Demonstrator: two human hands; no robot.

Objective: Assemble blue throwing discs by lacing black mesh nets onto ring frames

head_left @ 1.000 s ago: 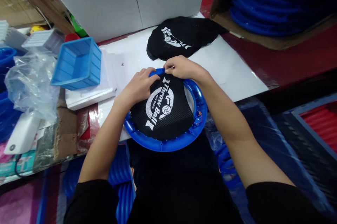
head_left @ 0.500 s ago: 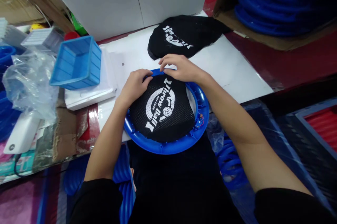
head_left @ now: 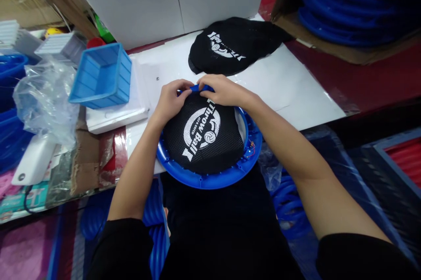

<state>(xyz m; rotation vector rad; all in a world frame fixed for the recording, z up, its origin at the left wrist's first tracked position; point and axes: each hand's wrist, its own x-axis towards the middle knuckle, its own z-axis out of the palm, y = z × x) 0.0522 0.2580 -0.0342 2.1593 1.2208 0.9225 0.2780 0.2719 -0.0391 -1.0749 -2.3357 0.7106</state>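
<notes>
A blue plastic ring (head_left: 201,182) lies at the near edge of the table, with small posts along its channel and thin coloured wires at its right side. Across it is a black mesh cloth (head_left: 223,150) printed "Throw Ball" in white. My left hand (head_left: 174,99) pinches the cloth's far edge at the ring's far rim, thumb on the near side. Close beside it on the right, my right hand (head_left: 221,90) pinches the same edge with bent fingers. The exact grip under the fingertips is hidden. A second printed black mesh cloth (head_left: 226,62) lies beyond my hands.
A light-blue bin (head_left: 101,91) sits on a white slab at the left, beside clear plastic bags (head_left: 46,100) and a white device (head_left: 34,161). White cartons (head_left: 151,3) stand behind. Stacked blue rings (head_left: 348,12) fill a cardboard box at the right; more rings are below the table.
My right hand has come down onto the rim and closed, its fingers now nearer my left hand. My left thumb has moved in toward the fingers. The view has shifted slightly.
</notes>
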